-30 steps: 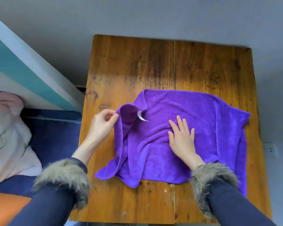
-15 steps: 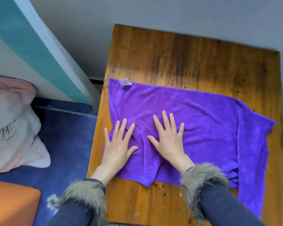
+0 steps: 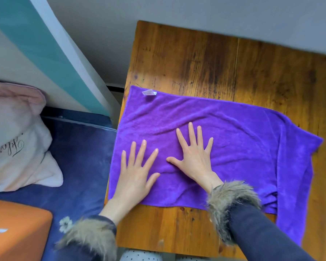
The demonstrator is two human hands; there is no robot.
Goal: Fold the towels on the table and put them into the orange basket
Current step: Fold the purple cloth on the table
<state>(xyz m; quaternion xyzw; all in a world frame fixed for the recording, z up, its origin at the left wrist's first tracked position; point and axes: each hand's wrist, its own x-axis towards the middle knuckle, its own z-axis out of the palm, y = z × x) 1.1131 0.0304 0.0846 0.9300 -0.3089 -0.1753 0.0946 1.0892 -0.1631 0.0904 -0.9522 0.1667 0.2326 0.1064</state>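
A purple towel (image 3: 239, 140) lies spread on the wooden table (image 3: 196, 59), a white label (image 3: 149, 92) at its far left corner. Its right part is rumpled and hangs over the table's near right edge. My left hand (image 3: 135, 172) lies flat on the towel's near left part, fingers straight and spread. My right hand (image 3: 194, 155) presses flat on the towel's middle, fingers spread too. An orange basket (image 3: 17, 230) shows at the lower left, on the blue surface beside the table.
A pink pillow (image 3: 13, 136) with script lettering rests on the blue bedding (image 3: 79, 166) to the left. A teal and white panel (image 3: 51, 53) leans along the wall. The table's far half is bare wood.
My left hand let go of the folded-over left corner, and the towel now lies flat with the label at the far left. Both hands pressed down and slid slightly outward.
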